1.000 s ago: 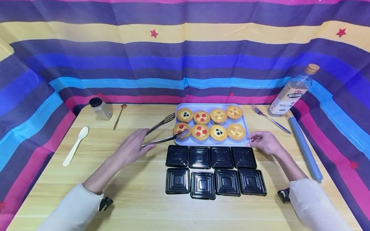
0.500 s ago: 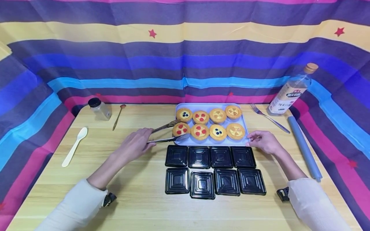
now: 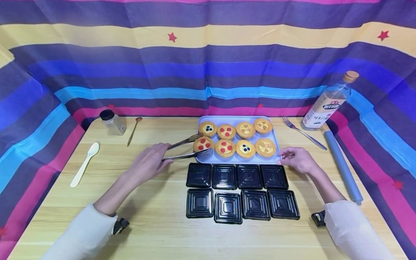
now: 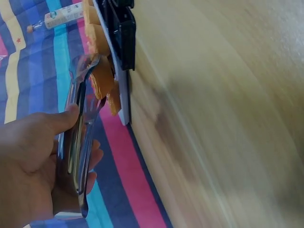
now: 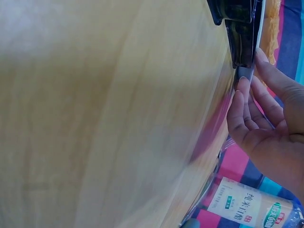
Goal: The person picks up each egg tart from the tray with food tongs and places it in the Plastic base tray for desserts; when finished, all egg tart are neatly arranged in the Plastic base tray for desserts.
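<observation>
My left hand (image 3: 147,162) holds metal tongs (image 4: 71,147), thumb on one arm and fingers round the other. The tong tips stand on both sides of a tart with red pieces (image 3: 203,143), at the front left of a pale tray (image 3: 235,119). In the left wrist view this tart (image 4: 101,78) looks a little tilted; whether it is off the tray I cannot tell. My right hand (image 3: 297,159) pinches the tray's front right corner between thumb and fingers. Several other tarts (image 3: 246,148) with red, dark blue or yellow toppings sit in two rows on the tray.
Two rows of black square plastic containers (image 3: 227,207) lie just before the tray. At left are a cream spoon (image 3: 85,164), a small thin spoon (image 3: 134,131) and a black-lidded jar (image 3: 113,122). At right are a fork (image 3: 304,133), a bottle (image 3: 326,104) and a grey roll (image 3: 342,168).
The tongs' upper arm has come down, so the tips now flank the front left tart closely. That tart has shifted slightly upward in view. My right hand has stayed at the tray corner.
</observation>
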Tool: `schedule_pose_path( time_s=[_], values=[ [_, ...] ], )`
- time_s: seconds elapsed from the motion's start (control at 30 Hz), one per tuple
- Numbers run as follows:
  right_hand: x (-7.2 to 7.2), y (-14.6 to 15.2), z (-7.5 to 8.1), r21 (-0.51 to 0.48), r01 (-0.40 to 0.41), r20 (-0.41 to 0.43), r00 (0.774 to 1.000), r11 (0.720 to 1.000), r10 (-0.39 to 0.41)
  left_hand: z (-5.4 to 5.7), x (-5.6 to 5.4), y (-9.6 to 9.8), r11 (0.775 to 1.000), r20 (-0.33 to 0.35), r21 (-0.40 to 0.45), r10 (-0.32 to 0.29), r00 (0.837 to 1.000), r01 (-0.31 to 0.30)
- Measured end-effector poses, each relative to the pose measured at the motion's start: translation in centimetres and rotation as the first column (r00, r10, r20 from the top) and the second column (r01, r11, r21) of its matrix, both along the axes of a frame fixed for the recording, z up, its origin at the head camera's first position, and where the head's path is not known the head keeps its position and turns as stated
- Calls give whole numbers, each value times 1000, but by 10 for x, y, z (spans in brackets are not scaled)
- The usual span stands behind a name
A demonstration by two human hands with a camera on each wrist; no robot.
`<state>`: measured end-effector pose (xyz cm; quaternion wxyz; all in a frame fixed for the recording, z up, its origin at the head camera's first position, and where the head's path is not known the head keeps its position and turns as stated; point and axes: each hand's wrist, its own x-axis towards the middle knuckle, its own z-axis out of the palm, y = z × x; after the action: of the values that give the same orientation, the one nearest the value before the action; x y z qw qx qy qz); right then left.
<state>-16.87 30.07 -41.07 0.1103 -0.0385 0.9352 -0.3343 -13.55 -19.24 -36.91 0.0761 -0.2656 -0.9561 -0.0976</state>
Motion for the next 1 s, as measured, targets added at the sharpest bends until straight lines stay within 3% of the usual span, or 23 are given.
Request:
schedule_pose_path(
  time_s=[0.23, 0.5, 0.63, 0.77, 1.0],
  values=[
    [-2, -1, -1, 0, 10, -5, 1000, 1000, -10, 7, 24, -15, 996, -7, 68, -52, 999, 52],
    [-3, -1, 0, 10, 4, 4, 1000, 1000, -4, 0, 50, -30, 992, -45, 79, -93, 995, 96],
    [-1, 0, 2, 6, 2, 8, 1000, 1000, -2, -6, 55, -30, 992, -37, 64, -107, 994, 110],
    [-1, -2, 3, 6, 6, 11, 1000, 1000, -6, -10, 59, -29, 995, -7, 55, -86, 996, 86],
    [-1, -1, 1, 13, 1, 1, 1000, 1000, -1, -8, 62, -30, 996, 68, 65, -69, 995, 64]
  ],
)
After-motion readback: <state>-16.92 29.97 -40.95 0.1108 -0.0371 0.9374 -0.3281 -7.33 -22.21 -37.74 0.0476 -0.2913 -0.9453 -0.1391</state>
